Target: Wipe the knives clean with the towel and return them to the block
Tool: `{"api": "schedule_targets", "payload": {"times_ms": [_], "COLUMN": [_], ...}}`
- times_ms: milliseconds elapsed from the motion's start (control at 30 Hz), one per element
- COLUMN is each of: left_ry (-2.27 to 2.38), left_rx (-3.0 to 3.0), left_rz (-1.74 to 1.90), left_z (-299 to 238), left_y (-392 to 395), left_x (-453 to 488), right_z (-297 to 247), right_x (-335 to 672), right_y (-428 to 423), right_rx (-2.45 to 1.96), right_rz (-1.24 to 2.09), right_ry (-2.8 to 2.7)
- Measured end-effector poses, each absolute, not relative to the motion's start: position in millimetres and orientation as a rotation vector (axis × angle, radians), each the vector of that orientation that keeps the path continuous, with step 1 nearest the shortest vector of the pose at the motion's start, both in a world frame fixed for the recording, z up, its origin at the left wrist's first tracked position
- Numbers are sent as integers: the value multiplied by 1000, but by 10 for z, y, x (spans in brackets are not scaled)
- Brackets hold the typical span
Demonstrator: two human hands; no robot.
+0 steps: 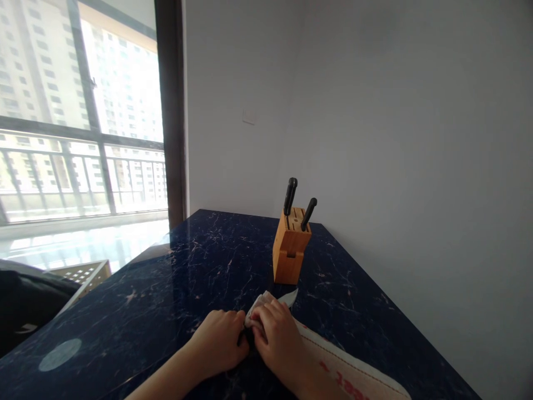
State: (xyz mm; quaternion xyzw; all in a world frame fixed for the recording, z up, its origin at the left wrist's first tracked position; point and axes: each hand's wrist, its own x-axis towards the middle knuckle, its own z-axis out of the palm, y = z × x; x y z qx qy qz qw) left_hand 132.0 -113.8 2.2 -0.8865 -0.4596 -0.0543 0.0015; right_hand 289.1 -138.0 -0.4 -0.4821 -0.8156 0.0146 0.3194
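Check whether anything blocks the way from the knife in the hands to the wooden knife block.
Nothing visible does. The kitchen knife, held in a cloth by the left hand and right hand, has only dark marble countertop between its blade tip and the wooden knife block.

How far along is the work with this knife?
Done: two black-handled knives stand in the wooden block. In hand: the left hand and right hand press a white cloth around a blade. Left: that blade remains outside the block.
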Motion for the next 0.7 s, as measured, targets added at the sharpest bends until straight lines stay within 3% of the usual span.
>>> {"api": "schedule_targets", "payload": {"times_ms": [700], "left_ry": [-1446], "left_rx": [-2773], "left_rz": [-175], "left_z": [13], "left_y": [-1119], "left_x": [1328], "right_z": [-62], "right_x": [2868], "right_y": [-1367], "right_rx": [-1247], "right_rz": [31], "right_ry": [-2126]}}
